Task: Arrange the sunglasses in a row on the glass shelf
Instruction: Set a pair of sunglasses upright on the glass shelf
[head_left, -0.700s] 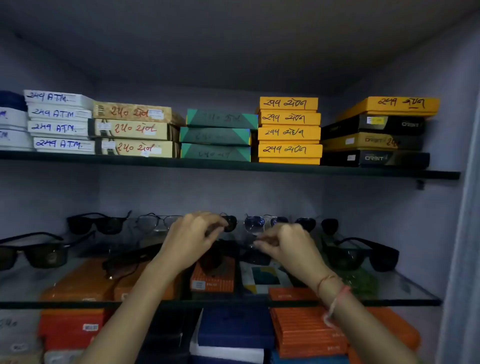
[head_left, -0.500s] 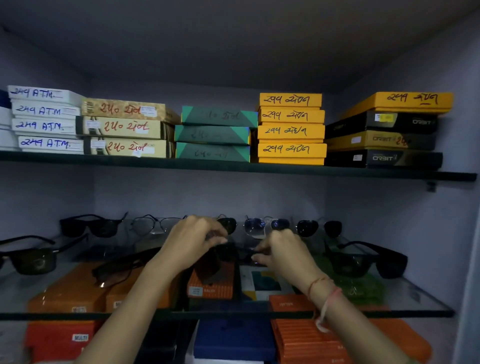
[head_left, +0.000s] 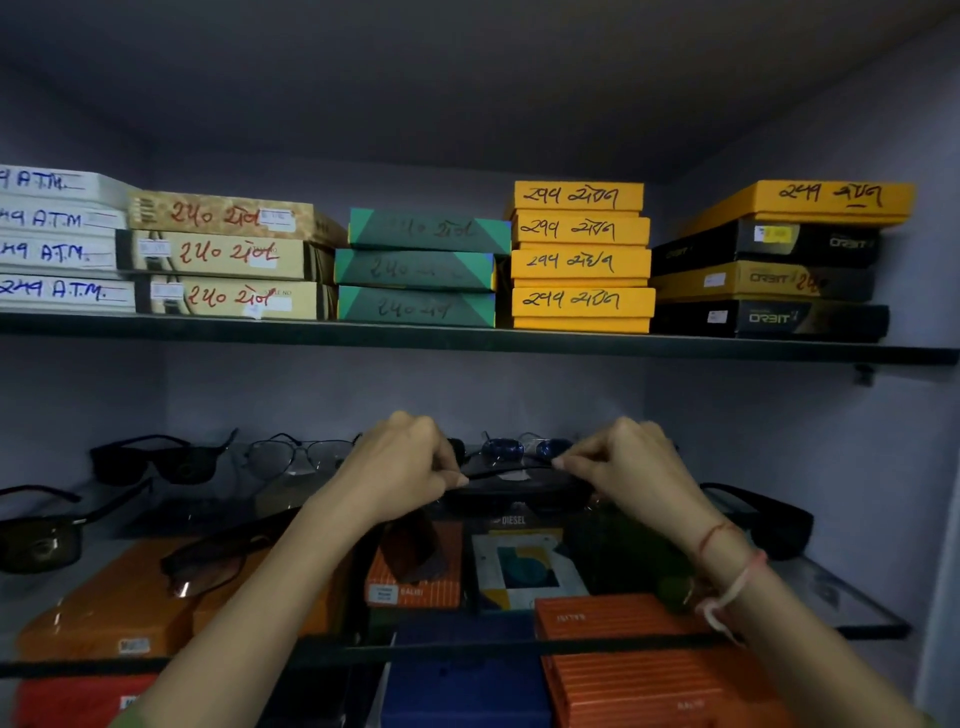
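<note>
My left hand (head_left: 400, 467) and my right hand (head_left: 628, 467) pinch the two ends of a dark pair of sunglasses (head_left: 514, 486), held level just above the middle of the glass shelf (head_left: 831, 592). Behind it a row runs along the back: black sunglasses (head_left: 156, 460), clear wire-rim glasses (head_left: 296, 457) and blue-lensed sunglasses (head_left: 519, 448). More dark pairs rest at the far left (head_left: 41, 535), front left (head_left: 208, 564) and right (head_left: 763, 519). My hands hide part of the back row.
The upper shelf (head_left: 467, 340) carries stacks of labelled boxes, white, beige, green, yellow and black. Orange, blue and patterned boxes (head_left: 623, 670) show through and below the glass. Cabinet walls close in on both sides.
My hands have spread apart, stretching the dark sunglasses out between them and lifting them slightly toward the back row. The view has shifted closer.
</note>
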